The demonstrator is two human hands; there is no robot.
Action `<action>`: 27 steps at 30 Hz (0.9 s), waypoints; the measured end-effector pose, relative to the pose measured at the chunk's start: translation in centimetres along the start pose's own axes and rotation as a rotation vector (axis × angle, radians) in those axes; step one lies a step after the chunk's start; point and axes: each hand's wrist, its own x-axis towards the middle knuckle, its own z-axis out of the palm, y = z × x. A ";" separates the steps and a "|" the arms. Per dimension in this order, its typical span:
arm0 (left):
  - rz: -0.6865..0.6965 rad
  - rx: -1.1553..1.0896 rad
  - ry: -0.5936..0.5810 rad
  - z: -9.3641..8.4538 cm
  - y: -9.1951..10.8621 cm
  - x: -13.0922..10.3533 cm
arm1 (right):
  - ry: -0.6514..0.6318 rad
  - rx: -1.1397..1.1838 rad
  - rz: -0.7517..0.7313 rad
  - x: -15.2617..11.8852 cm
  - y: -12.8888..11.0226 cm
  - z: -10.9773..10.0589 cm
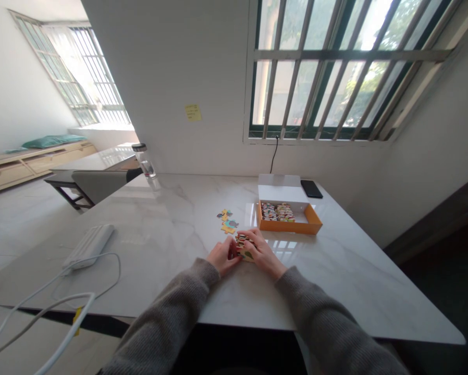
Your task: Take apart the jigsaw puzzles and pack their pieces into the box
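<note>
Close in front of me, my left hand [223,256] and my right hand [262,252] are closed around a small stack of jigsaw puzzle pieces [245,240]. The fingers hide part of the stack, which sits at or just above the tabletop. Just beyond the hands lie several loose puzzle pieces [229,225], yellow and teal, on the marble-patterned table [179,219]. Behind my right hand stands an orange box [291,226] with its white lid folded back. Rows of puzzle pieces [276,212] stand on edge in the box's left and middle part.
A black phone [311,189] lies behind the box. At the back left stands a clear bottle [145,161] with a dark cap. To the left is a white power strip [89,246], its white cable [87,307] looping over the table's front edge. A wall [218,151] bounds the table's back.
</note>
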 end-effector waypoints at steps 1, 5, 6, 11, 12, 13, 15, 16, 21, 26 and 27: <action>-0.001 -0.023 -0.001 0.0 0.1 0.0 | 0.017 -0.005 0.007 0.1 0.1 0.1; 0.004 -0.079 -0.016 0.2 0.5 -0.2 | 0.076 -0.074 0.002 0.6 0.6 0.4; 0.009 -0.098 -0.026 0.1 0.6 -0.2 | 0.064 -0.100 -0.008 0.7 0.8 0.3; -0.001 -0.070 0.083 -1.0 -0.3 0.2 | -0.051 -0.203 -0.036 0.7 1.3 -0.3; -0.019 -0.011 0.167 -1.5 -0.8 0.6 | -0.061 -0.210 -0.039 0.7 1.3 -0.4; -0.042 0.065 0.244 -2.0 -1.3 1.0 | -0.069 -0.212 -0.043 0.6 1.3 -0.4; -0.113 0.269 0.302 -3.1 -2.4 2.2 | -0.077 -0.204 -0.050 0.6 1.1 -0.5; -0.147 0.371 0.277 -3.6 -2.8 2.8 | -0.078 -0.199 -0.050 0.5 1.1 -0.5; -0.207 0.627 0.137 -4.4 -2.9 5.6 | -0.113 -0.197 -0.050 0.4 1.0 -0.8; -0.279 0.628 0.111 -3.4 -2.0 7.2 | -0.159 -0.206 -0.071 0.1 0.9 -1.2; -0.305 0.602 0.117 -3.3 -2.2 7.4 | -0.160 -0.203 -0.068 0.1 0.8 -1.3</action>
